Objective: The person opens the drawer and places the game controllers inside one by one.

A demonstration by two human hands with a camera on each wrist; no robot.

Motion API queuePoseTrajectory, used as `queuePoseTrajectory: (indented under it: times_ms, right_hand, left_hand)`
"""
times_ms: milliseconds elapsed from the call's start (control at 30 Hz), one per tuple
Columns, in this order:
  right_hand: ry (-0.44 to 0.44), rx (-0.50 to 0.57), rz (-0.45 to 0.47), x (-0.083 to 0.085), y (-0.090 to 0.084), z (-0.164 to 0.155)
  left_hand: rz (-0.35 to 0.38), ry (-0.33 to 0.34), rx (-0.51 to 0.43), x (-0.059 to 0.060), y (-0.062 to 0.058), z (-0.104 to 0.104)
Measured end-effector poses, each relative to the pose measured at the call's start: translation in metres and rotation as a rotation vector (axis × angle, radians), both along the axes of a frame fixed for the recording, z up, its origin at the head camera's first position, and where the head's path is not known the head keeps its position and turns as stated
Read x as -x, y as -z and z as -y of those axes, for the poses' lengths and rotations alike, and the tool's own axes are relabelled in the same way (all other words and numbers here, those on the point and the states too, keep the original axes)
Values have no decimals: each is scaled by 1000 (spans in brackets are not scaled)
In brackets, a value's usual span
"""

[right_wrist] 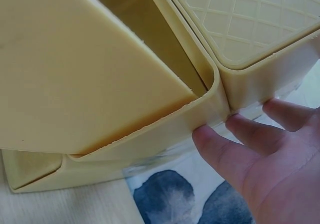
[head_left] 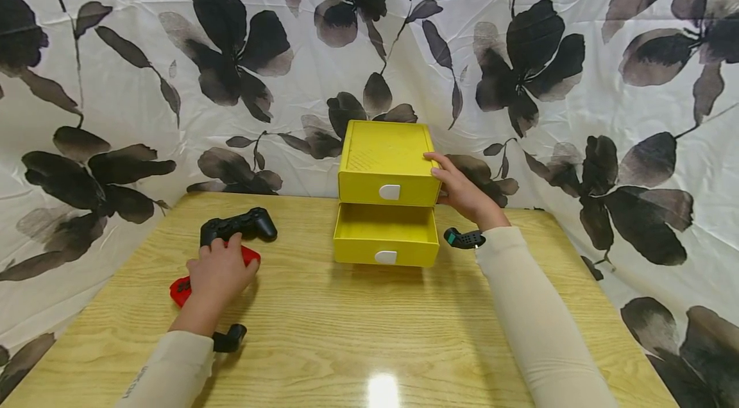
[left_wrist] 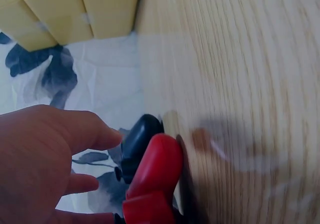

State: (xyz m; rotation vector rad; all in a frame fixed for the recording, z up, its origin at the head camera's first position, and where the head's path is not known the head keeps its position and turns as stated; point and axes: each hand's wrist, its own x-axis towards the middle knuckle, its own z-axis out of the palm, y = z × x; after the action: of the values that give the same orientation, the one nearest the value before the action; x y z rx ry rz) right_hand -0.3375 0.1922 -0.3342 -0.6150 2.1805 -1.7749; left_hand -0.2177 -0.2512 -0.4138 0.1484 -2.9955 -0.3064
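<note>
My left hand [head_left: 219, 273] hovers over a red game controller [head_left: 180, 292] on the left of the table, its fingers extended and partly covering it. The left wrist view shows the thumb and fingers reaching beside the red controller [left_wrist: 159, 166], not curled round it; contact is unclear. Just behind lies a black game controller [head_left: 251, 225]. A yellow two-drawer box [head_left: 387, 145] stands at the back middle. Its lower drawer [head_left: 358, 253] is pulled out and its upper drawer [head_left: 360, 190] is in. Against the box's right side, my right hand [head_left: 464, 190] rests with fingertips touching the casing.
The wooden table [head_left: 323, 344] reaches back to a floral cloth [head_left: 433, 81] hanging behind it. A dark wrist device [head_left: 231, 339] sits at my left wrist and another wrist device [head_left: 464, 239] at my right.
</note>
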Motion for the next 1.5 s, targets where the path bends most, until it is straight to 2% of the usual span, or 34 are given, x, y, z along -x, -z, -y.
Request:
queuePoseTrajectory:
  times_ms: [433,833,1167,1500]
  right_hand:
    - [-10,0,-12,-2,-1,1]
    - [-16,2,-15,0,1,0]
    - [-14,0,-14,-2,0,0]
    - [-12,-3,-16,-1,0,-1]
  left_hand:
    - [125,-7,-40,0,4,21]
    - [242,-47,-24,8,7,35]
    - [289,-62,-31,7,3,36]
    - [320,-17,-69,5,-7,41]
